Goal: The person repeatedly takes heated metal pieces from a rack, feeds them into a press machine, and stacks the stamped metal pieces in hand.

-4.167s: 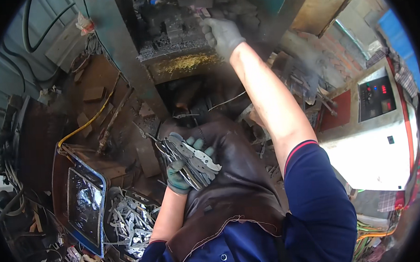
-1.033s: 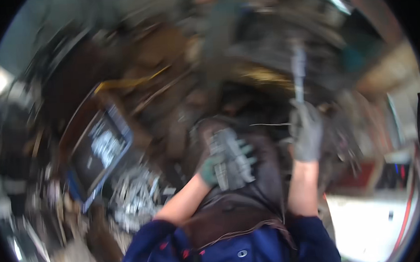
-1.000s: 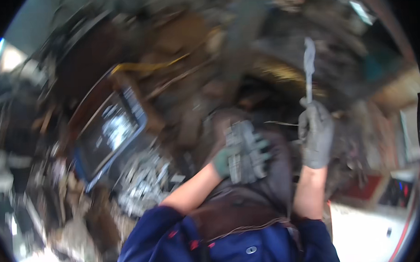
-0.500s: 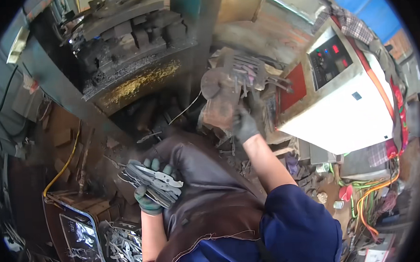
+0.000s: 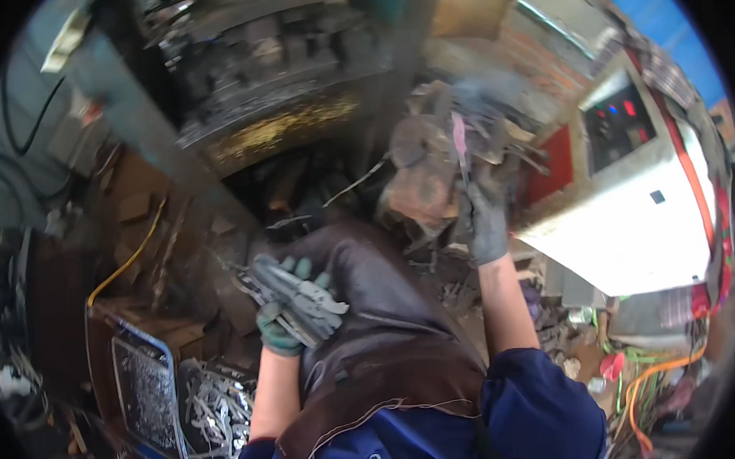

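Observation:
A bundle of flat grey metal blanks (image 5: 298,298) with notched outlines lies in my gloved left hand (image 5: 280,334). The fingers of that hand curl around the bundle over my brown apron (image 5: 379,287). My gloved right hand (image 5: 487,223) is closed around the lower end of a narrow metal piece (image 5: 460,141), which points away from me and looks pink along its upper part. Blur hides its exact shape. It stands beside a dusty bench fixture (image 5: 420,195) with a round disc and a reddish block.
Right of my right hand stands a white control cabinet (image 5: 626,241) with a lit panel. A heavy press (image 5: 279,134) rises ahead. At lower left, a blue-rimmed frame (image 5: 177,406) stands beside a heap of metal pieces (image 5: 219,412). Orange and green cables (image 5: 641,381) trail at lower right.
My right hand has shifted right in the view and now shows the pink metal piece in its grip. The left hand still holds the bundle. The whole view has swung and blurred.

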A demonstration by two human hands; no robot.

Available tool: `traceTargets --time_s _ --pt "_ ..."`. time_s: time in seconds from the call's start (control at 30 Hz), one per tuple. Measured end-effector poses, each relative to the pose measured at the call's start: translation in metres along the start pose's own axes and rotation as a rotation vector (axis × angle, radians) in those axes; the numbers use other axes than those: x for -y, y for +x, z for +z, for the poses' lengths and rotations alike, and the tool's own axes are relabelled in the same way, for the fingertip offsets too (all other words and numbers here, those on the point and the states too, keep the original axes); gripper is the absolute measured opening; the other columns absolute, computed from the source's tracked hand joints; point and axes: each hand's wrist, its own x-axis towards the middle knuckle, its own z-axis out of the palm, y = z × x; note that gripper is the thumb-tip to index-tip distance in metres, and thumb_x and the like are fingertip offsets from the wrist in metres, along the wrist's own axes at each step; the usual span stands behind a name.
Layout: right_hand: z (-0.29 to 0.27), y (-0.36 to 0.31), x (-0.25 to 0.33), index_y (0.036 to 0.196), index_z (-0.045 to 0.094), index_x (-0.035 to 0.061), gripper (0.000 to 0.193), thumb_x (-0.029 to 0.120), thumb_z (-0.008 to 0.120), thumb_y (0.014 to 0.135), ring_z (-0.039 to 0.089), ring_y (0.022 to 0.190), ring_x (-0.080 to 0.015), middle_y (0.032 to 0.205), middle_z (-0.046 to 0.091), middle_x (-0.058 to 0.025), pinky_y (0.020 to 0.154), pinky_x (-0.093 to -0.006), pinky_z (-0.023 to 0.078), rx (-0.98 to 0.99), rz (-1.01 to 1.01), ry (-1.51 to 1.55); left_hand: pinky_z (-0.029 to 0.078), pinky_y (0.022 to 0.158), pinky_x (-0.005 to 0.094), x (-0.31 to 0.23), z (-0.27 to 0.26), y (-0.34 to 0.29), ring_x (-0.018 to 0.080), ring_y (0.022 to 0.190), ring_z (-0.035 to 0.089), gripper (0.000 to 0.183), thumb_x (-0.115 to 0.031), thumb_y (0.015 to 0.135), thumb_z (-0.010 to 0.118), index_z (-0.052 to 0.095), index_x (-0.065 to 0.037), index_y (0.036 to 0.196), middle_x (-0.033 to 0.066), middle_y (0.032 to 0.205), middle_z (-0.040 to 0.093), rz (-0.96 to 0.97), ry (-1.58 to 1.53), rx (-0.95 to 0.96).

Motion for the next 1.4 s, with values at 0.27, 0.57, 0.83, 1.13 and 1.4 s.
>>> traceTargets --time_s 0.27,0.57,0.83,1.13,1.4 --pt "0.224 0.065 0.045 0.094 0.064 0.0011 0.018 0.018 0.058 0.093 0.042 0.043 -0.0093 0.060 0.052 -0.0015 0.039 -0.0239 0.028 0.588 -0.074 -0.112 0.028 0.118 0.0548 0.003 -0.009 0.003 0.0426 0.137 0.041 0.079 -0.018 0.073 0.075 0.044 -0.011 0.145 0.0130 0.148 0.047 -0.029 -0.131 -0.008" --pt "0.307 0.102 0.045 0.093 0.064 0.0043 0.017 0.019 0.057 0.096 0.051 0.052 -0.0082 0.070 0.060 -0.0021 0.043 -0.0207 0.037 0.485 0.062 -0.139 0.031 0.114 0.0611 -0.002 -0.010 -0.003 0.0438 0.138 0.039 0.083 -0.017 0.075 0.073 0.038 -0.014 0.150 0.0135 0.152 0.042 -0.027 -0.197 0.024" --pt "0.231 0.065 0.032 0.100 0.062 0.0025 0.039 0.041 0.060 0.097 0.053 0.057 -0.0092 0.076 0.062 -0.0040 0.050 -0.0207 0.041 0.611 0.092 -0.143 0.030 0.115 0.0587 -0.006 -0.007 -0.004 0.0444 0.141 0.034 0.084 -0.020 0.081 0.073 0.031 -0.013 0.153 0.0166 0.155 0.036 -0.017 -0.184 0.046" --pt "0.196 -0.050 -0.061 0.095 0.065 -0.0005 0.061 0.059 0.066 0.085 0.068 0.068 -0.0230 0.077 0.068 -0.0170 0.067 -0.0375 0.052 1.136 -0.061 -1.217 0.041 0.106 0.0629 -0.001 -0.015 -0.004 0.0467 0.135 0.043 0.091 -0.029 0.073 0.079 0.034 -0.010 0.151 0.0199 0.147 0.044 -0.105 -0.125 0.028" --pt "0.189 -0.027 -0.086 0.093 0.072 0.0001 0.051 0.050 0.064 0.086 0.068 0.079 -0.0336 0.084 0.070 -0.0195 0.076 -0.0407 0.052 1.168 -0.107 -1.095 0.045 0.101 0.0647 -0.002 0.001 -0.002 0.0503 0.130 0.046 0.090 -0.027 0.073 0.080 0.035 -0.015 0.151 0.0202 0.145 0.047 -0.115 -0.106 0.055"
